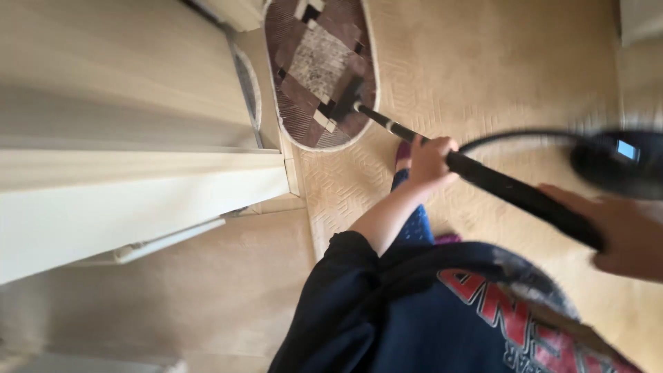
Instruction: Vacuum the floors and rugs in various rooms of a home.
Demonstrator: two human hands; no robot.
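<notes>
A long black vacuum wand [511, 190] runs from the lower right up to a dark nozzle [349, 97], which rests on a brown patterned oval rug [304, 117]. My left hand [431, 160] grips the wand about midway along it. My right hand [625, 231] is closed round the wand's near end, at the right edge of view. A black hose [518, 135] arcs from that end toward a blurred dark vacuum body [618, 162] with a small blue screen.
Cream cabinets [124, 186] fill the left side, with a door edge and handle [166, 240] standing out. A beige patterned carpet [497, 62] covers the floor around the rug. My dark shirt and blue trousers show at the bottom.
</notes>
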